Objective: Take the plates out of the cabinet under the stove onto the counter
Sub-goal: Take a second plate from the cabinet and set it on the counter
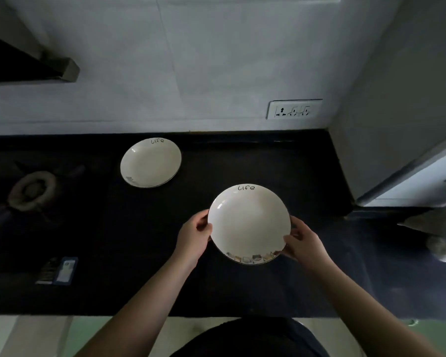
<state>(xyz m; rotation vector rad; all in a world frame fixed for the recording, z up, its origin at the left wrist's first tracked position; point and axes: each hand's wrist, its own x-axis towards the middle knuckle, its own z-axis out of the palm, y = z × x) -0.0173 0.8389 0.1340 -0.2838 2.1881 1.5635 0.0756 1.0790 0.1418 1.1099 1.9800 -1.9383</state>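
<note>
Round white ceramic plate [249,224] pinched at opposite rims by left hand [193,238] and right hand [303,244]; best lowered level onto black stone counter [242,161], near-right of matching set-down plate [150,163].

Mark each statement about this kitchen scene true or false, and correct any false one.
1. Both hands hold one plate. True: the left hand and right hand grip opposite edges of the near plate.
2. Three plates are on the counter. False: only one other plate, the far plate, lies on the black counter.
3. Both plates bear the word "life". True.
4. The far plate lies to the right of the held one. False: it lies to its left, nearer the wall.
5. A socket panel is on the wall. True.
</note>
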